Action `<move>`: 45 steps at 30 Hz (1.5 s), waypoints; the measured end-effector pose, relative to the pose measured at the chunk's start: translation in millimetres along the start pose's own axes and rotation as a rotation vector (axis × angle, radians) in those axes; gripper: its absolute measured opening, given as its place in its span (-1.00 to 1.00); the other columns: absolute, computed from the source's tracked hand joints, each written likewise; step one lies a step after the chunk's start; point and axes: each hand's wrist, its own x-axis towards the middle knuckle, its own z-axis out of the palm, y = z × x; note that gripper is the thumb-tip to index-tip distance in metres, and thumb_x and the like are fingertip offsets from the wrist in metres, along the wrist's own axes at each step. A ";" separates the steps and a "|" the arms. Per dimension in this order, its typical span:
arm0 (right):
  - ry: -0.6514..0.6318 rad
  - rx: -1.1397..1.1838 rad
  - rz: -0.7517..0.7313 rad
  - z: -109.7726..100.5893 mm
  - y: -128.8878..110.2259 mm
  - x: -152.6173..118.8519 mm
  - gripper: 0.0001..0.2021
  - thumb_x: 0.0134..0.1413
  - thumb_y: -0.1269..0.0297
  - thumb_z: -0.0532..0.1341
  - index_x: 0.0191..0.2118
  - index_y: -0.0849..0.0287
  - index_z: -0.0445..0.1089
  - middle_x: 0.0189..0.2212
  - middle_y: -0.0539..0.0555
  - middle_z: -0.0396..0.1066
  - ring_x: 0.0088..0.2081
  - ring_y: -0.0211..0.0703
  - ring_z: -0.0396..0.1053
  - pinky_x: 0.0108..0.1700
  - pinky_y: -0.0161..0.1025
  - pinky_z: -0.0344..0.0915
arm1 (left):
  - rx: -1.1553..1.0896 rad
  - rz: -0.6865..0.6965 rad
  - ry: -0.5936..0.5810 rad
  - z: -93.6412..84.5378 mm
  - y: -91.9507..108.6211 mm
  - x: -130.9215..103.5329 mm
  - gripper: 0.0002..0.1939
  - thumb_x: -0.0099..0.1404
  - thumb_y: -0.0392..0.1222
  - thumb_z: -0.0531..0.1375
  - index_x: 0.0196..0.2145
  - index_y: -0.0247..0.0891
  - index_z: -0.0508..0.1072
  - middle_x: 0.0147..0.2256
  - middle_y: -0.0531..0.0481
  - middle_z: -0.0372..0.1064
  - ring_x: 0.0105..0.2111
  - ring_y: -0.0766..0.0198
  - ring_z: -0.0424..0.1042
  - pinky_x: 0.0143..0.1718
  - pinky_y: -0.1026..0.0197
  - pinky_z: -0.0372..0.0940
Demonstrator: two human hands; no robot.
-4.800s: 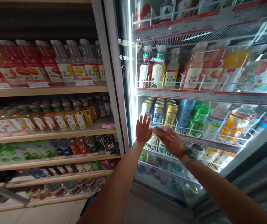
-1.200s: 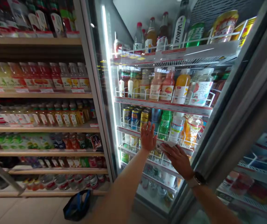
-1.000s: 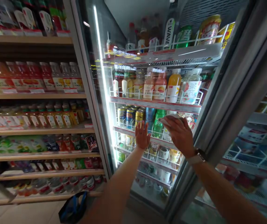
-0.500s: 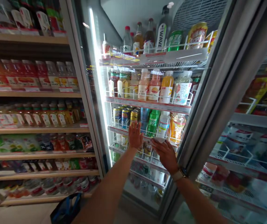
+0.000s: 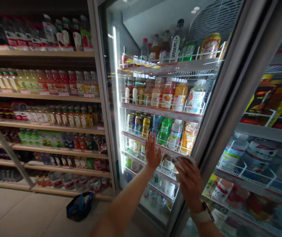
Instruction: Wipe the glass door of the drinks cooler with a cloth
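A glass cooler door [image 5: 141,29] in a metal frame stands before me. My left hand [image 5: 152,152] is up at the glass with its palm flat and fingers stretched out, holding nothing. To its right and lower, my right hand [image 5: 189,174] presses a pale folded cloth [image 5: 180,160] to the pane near the frame; the fingers lie over the cloth and hide part of it. Behind the glass, a green bottle [image 5: 165,130], cans [image 5: 146,125] and an orange-labelled bottle [image 5: 189,138] stand on wire shelves.
On the left, wooden shelves [image 5: 44,95] carry rows of bottled drinks. A black bag with blue straps [image 5: 79,207] sits on the tiled floor [image 5: 20,210]. At the right, a second cooler [image 5: 259,128] holds more bottles behind its glass.
My right hand has moved right and down with the cloth, toward the door frame. My left hand still faces the glass with fingers stretched. The view has shifted, showing more shelves and floor at left.
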 end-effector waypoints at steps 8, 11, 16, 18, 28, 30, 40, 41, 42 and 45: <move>0.289 -0.112 0.103 -14.3 -2.8 42.1 -0.44 0.20 0.56 0.15 0.24 -0.11 0.29 0.24 0.04 0.31 0.25 0.15 0.26 0.25 0.34 0.22 | -0.227 0.208 -0.205 -0.3 76.5 14.4 -0.46 0.48 -0.04 -0.04 0.35 -0.12 0.04 0.29 -0.14 0.17 0.29 0.14 0.18 0.21 0.03 0.24; 0.345 -0.137 0.132 -21.2 -1.5 45.0 -0.45 0.21 0.57 0.14 0.23 -0.10 0.31 0.21 0.04 0.34 0.24 0.13 0.28 0.25 0.33 0.24 | -0.295 0.190 -0.226 7.5 99.7 23.6 -0.44 0.46 0.05 0.00 0.32 -0.19 0.10 0.22 -0.20 0.27 0.24 0.11 0.25 0.19 0.02 0.26; 0.392 -0.131 0.124 -39.8 14.1 37.6 -0.46 0.20 0.58 0.13 0.21 -0.09 0.34 0.19 0.04 0.37 0.20 0.13 0.33 0.22 0.32 0.30 | -0.398 -0.055 -0.173 27.4 140.7 26.3 -0.53 0.40 0.05 0.10 0.17 -0.19 0.24 0.04 -0.17 0.41 0.05 0.08 0.41 0.04 0.01 0.35; 0.385 -0.097 0.122 -47.0 24.6 34.7 -0.44 0.19 0.58 0.14 0.21 -0.12 0.33 0.19 0.02 0.37 0.19 0.13 0.34 0.21 0.32 0.31 | -0.402 -0.183 -0.197 34.5 154.6 27.2 -0.58 0.36 -0.01 0.15 0.11 -0.17 0.28 -0.05 -0.12 0.44 -0.07 0.10 0.45 -0.07 0.05 0.38; 0.255 0.227 0.114 -72.5 54.3 26.6 -0.42 0.20 0.60 0.08 0.22 -0.13 0.32 0.21 0.00 0.34 0.24 0.13 0.28 0.25 0.35 0.24 | -0.239 -0.522 -0.182 36.5 185.5 44.9 -0.72 0.17 -0.12 0.27 -0.52 -0.15 0.21 -0.56 0.21 0.13 -0.49 0.34 0.17 -0.42 0.28 0.05; 0.247 0.281 0.099 -74.5 54.1 26.8 -0.39 0.17 0.64 0.08 0.22 -0.13 0.31 0.22 -0.01 0.33 0.25 0.12 0.27 0.25 0.35 0.24 | -0.239 -0.565 -0.156 35.1 190.5 47.1 -0.65 0.17 -0.07 0.27 -0.57 -0.17 0.17 -0.59 0.23 0.07 -0.52 0.37 0.10 -0.45 0.29 0.00; 0.294 0.490 0.155 -70.6 46.8 36.2 -0.39 0.14 0.66 0.16 0.19 -0.16 0.34 0.24 -0.03 0.29 0.21 0.17 0.32 0.22 0.36 0.28 | -0.209 -0.712 0.046 -15.3 208.4 30.1 -0.45 0.14 0.32 0.18 -0.65 -0.20 0.23 -0.66 0.18 -0.02 -0.58 0.40 -0.02 -0.56 0.29 -0.08; 0.284 0.519 0.159 -69.0 41.2 36.6 -0.38 0.14 0.66 0.16 0.20 -0.16 0.33 0.25 -0.03 0.28 0.21 0.15 0.32 0.22 0.33 0.29 | -0.194 -0.692 0.061 -29.6 209.2 25.6 -0.43 0.11 0.37 0.17 -0.65 -0.20 0.24 -0.65 0.17 0.00 -0.59 0.40 -0.01 -0.57 0.29 -0.07; 0.267 0.558 0.152 -67.0 34.6 36.9 -0.37 0.14 0.66 0.15 0.21 -0.16 0.33 0.26 -0.04 0.27 0.22 0.14 0.30 0.22 0.30 0.30 | -0.180 -0.665 0.073 -45.4 209.7 20.8 -0.41 0.07 0.42 0.16 -0.63 -0.20 0.28 -0.65 0.15 0.03 -0.59 0.39 0.01 -0.58 0.29 -0.05; 0.198 0.698 0.081 -58.7 9.6 36.6 -0.38 0.17 0.65 0.11 0.23 -0.14 0.31 0.28 -0.03 0.23 0.26 0.08 0.25 0.21 0.18 0.36 | -0.105 -0.579 0.130 -98.0 208.9 5.3 -0.30 -0.09 0.57 0.17 -0.54 -0.21 0.41 -0.62 0.08 0.22 -0.57 0.32 0.15 -0.56 0.27 0.11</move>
